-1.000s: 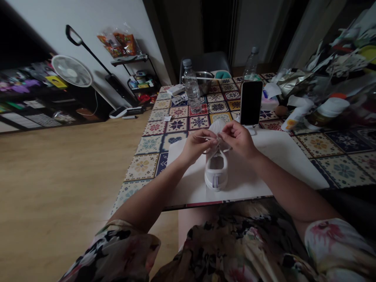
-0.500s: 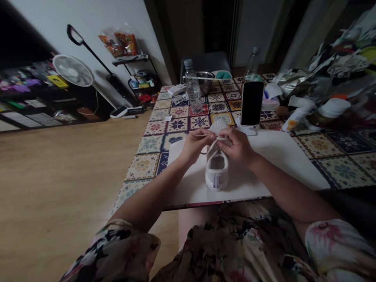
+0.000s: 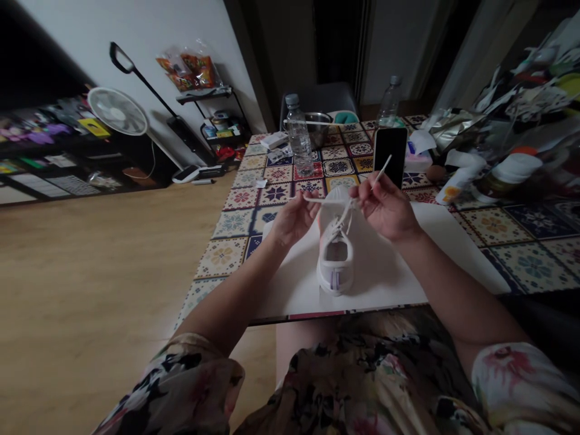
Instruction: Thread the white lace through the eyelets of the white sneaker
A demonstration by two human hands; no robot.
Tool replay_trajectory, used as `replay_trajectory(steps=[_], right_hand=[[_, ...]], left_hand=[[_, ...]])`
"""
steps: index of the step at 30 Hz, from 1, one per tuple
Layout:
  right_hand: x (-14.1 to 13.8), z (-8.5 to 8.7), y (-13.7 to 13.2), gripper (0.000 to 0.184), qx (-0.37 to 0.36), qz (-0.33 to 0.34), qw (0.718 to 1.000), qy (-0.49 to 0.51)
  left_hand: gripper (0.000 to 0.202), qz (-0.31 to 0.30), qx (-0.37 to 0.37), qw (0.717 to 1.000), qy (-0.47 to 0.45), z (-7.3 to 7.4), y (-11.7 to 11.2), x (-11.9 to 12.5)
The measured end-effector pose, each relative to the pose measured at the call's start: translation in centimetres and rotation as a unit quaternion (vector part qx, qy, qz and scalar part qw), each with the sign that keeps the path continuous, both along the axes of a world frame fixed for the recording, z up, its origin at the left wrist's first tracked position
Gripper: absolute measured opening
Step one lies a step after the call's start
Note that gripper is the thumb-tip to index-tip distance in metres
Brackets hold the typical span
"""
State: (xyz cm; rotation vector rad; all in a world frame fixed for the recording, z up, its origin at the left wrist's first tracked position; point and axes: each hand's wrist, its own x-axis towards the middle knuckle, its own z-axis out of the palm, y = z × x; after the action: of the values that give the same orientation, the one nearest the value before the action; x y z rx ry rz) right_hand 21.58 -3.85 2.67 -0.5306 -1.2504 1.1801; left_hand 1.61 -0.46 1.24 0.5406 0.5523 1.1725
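Observation:
A white sneaker [image 3: 334, 272] stands upright on a white sheet [image 3: 389, 278], heel toward me and toe pointing away. White lacing crosses its tongue, and a shoelace [image 3: 347, 212] rises from it toward my right hand. My left hand [image 3: 293, 219], left of the toe, is closed with a length of white lace between its fingers. To the right and slightly higher, my right hand [image 3: 387, 205] pinches the lace, whose end sticks up above the fingers. Both hands are apart from the shoe's body.
A phone on a stand [image 3: 390, 154] is behind my right hand. Beyond the shoe are a plastic bottle [image 3: 299, 142] and a metal bowl [image 3: 318, 128]. Bottles and jars [image 3: 505, 175] crowd the right side of the patterned tablecloth [image 3: 231, 223].
My hands have moved apart from above the laces. The right one has risen to the right with a lace end, the left has shifted slightly left, and the lacing is uncovered.

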Motion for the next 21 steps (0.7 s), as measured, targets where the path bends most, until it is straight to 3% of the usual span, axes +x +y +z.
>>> replay_trajectory(steps=[3,7,11,14,18,21], right_hand=[[1.7,0.9,0.2,0.038,-0.047,0.072,0.996,0.007],[4.4,1.4,0.7,0.041,-0.098,0.189,0.974,-0.074],[6.1,1.2,0.9,0.036,-0.136,0.322,0.922,-0.164],[5.9,0.6,0.9,0.034,-0.146,0.401,0.882,-0.199],[4.8,0.0,0.9,0.035,-0.175,0.476,0.822,-0.261],[4.3,-0.3,1.0,0.034,-0.203,0.438,0.827,-0.288]], left_hand=[[0.031,-0.015,-0.005,1.0,-0.012,0.2,1.0,-1.3],[0.027,-0.108,0.015,0.987,0.117,0.4,2.0,-3.5],[0.011,-0.251,0.062,0.929,0.265,0.0,2.6,-5.2],[0.022,-0.322,0.127,0.878,0.33,-0.7,2.8,-5.5],[0.029,-0.352,0.185,0.832,0.387,-1.5,2.7,-4.9],[0.029,-0.352,0.24,0.801,0.42,-1.6,2.5,-4.5]])
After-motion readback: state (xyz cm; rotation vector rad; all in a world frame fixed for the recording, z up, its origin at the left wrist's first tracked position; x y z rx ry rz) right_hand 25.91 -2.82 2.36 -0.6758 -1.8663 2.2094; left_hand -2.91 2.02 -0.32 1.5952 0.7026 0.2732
